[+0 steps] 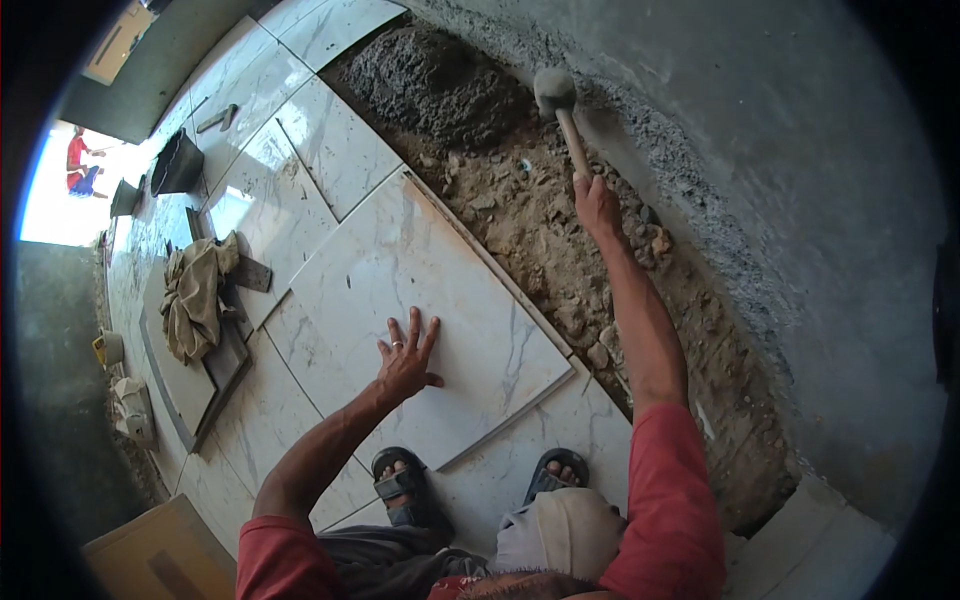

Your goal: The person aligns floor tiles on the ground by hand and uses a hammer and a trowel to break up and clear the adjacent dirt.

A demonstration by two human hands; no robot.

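My left hand (408, 355) rests with spread fingers on a large white marble-patterned tile (460, 390), which lies loose on other tiles beside an unfinished strip of floor. My right hand (598, 205) is closed round the wooden handle of a mallet (555, 95), whose pale, rounded head is raised near the wall above that strip. The strip holds rough soil and rubble (535, 250), with a heap of dark wet mortar (430, 85) at its far end.
A grey wall (800, 180) runs along the right. At left lie a crumpled cloth (200, 290) on stacked tiles, dark buckets (178, 165), a small tool (215, 120) and a cardboard piece (150, 550). A person in red (80, 160) is outside the doorway. My sandalled feet stand below the tile.
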